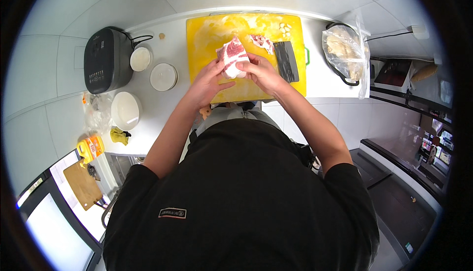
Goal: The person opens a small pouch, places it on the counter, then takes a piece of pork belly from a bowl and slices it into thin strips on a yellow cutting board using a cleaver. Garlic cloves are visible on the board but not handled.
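Between my two hands is a chunk of raw meat (233, 54), red with white bands of fat, over a yellow cutting board (207, 31). My left hand (208, 79) grips its left side, thumb against the meat. On the right side my right hand (260, 71) holds it with the thumb pressed on the fat. A smaller piece of raw meat (262, 43) lies just beyond, beside a black cleaver blade (286, 61) resting flat on the board. Several peeled garlic cloves (285, 30) sit near the board's far right corner. The underside of the held meat is hidden.
Left stand a black rice cooker (105, 60), small white bowls (140, 59) (163, 77) and a larger white bowl (126, 111). A yellow-green cloth (119, 136) and a yellow bottle (90, 148) lie nearer. A plastic-covered black pan (343, 53) stands right of the board.
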A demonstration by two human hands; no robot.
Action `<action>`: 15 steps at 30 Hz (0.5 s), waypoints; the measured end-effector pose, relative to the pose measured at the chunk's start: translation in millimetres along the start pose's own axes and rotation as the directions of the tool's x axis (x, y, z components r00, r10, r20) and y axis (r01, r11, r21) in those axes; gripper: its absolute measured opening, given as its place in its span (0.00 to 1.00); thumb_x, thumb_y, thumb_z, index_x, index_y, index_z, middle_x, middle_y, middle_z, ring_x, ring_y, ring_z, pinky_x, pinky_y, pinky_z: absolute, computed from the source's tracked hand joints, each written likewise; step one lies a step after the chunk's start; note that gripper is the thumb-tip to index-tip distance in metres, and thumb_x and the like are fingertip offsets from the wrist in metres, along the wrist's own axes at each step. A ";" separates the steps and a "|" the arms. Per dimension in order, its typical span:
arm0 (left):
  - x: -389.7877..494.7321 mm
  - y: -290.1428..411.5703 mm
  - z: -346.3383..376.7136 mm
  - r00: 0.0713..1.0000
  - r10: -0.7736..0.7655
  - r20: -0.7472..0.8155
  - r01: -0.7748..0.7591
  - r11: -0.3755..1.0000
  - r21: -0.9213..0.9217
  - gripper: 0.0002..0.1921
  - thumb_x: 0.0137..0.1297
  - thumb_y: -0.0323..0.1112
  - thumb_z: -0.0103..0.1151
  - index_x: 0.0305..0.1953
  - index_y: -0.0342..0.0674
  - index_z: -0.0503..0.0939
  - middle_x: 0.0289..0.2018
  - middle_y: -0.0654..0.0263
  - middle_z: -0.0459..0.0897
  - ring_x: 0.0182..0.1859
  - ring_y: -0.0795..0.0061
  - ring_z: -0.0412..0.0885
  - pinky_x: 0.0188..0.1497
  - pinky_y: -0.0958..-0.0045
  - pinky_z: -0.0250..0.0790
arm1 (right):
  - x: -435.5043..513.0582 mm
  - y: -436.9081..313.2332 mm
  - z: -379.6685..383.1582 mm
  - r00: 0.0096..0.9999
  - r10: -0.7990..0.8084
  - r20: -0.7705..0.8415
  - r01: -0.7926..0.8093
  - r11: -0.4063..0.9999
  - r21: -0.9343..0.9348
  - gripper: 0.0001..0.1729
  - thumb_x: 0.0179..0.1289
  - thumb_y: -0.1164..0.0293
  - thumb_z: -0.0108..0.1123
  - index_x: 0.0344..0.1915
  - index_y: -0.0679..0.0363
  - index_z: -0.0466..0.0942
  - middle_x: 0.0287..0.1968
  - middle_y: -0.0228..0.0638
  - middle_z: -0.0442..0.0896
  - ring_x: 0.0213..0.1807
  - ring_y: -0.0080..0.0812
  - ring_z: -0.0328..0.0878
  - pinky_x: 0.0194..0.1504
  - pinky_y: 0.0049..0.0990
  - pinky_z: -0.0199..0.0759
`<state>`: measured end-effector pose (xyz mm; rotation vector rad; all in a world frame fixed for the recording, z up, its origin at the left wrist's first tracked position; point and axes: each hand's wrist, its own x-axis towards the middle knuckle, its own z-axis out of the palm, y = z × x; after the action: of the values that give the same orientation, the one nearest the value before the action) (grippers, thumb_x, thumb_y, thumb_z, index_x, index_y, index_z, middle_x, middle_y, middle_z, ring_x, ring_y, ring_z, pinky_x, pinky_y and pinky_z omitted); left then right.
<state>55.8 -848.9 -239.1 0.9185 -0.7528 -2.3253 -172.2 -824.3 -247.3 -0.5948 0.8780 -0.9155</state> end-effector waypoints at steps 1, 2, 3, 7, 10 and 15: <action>1.8 -4.4 -1.6 1.000 0.019 -0.006 -0.019 1.000 0.013 0.39 0.76 0.60 0.62 0.78 0.45 0.65 0.74 0.64 0.73 0.76 0.65 0.71 0.75 0.48 0.67 | 1.3 1.5 0.9 1.000 0.027 0.000 -0.027 0.999 0.034 0.34 0.72 0.61 0.72 0.71 0.65 0.75 0.64 0.37 0.85 0.64 0.30 0.83 0.66 0.32 0.76; 4.8 -7.7 -3.4 0.999 0.043 -0.011 -0.043 0.999 0.024 0.40 0.75 0.60 0.63 0.79 0.45 0.64 0.74 0.64 0.72 0.76 0.64 0.71 0.76 0.48 0.67 | 2.2 1.8 1.8 1.000 0.022 0.018 -0.022 0.998 0.055 0.35 0.72 0.61 0.71 0.72 0.65 0.73 0.65 0.38 0.84 0.65 0.30 0.82 0.66 0.32 0.76; 7.5 -10.0 -5.9 0.998 0.067 -0.015 -0.067 0.997 0.036 0.42 0.75 0.60 0.64 0.79 0.44 0.63 0.75 0.64 0.72 0.76 0.64 0.71 0.77 0.47 0.66 | 2.7 1.4 2.8 0.999 0.015 0.036 -0.018 0.997 0.075 0.36 0.73 0.62 0.71 0.74 0.65 0.71 0.65 0.38 0.84 0.65 0.31 0.82 0.66 0.33 0.76; 13.8 -18.9 -16.0 0.980 0.133 0.150 -0.113 0.985 -0.132 0.48 0.68 0.56 0.73 0.81 0.43 0.60 0.74 0.63 0.73 0.77 0.63 0.71 0.79 0.50 0.65 | -0.5 -2.6 9.9 0.997 0.030 0.075 -0.038 0.992 0.119 0.41 0.75 0.62 0.68 0.79 0.64 0.63 0.69 0.40 0.81 0.68 0.32 0.81 0.68 0.36 0.76; 15.7 -25.0 -19.5 0.974 0.174 0.148 -0.153 0.978 -0.141 0.51 0.63 0.52 0.78 0.80 0.41 0.60 0.74 0.62 0.74 0.76 0.62 0.72 0.79 0.53 0.65 | -4.5 -4.0 15.8 0.986 -0.032 0.166 0.008 0.989 0.146 0.42 0.78 0.57 0.66 0.81 0.61 0.60 0.71 0.40 0.79 0.69 0.33 0.81 0.70 0.37 0.75; 16.5 -32.4 -19.4 0.961 0.265 0.080 -0.246 0.950 -0.193 0.46 0.64 0.41 0.78 0.78 0.38 0.63 0.72 0.60 0.75 0.74 0.62 0.75 0.78 0.56 0.67 | -0.2 4.5 13.8 0.981 0.034 0.191 -0.077 0.972 0.222 0.41 0.84 0.47 0.55 0.82 0.59 0.58 0.71 0.41 0.80 0.68 0.36 0.82 0.70 0.41 0.75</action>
<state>51.1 -842.3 -279.5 0.5848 -0.6468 -2.1811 -158.7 -820.8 -243.4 -0.4460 0.6081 -0.8800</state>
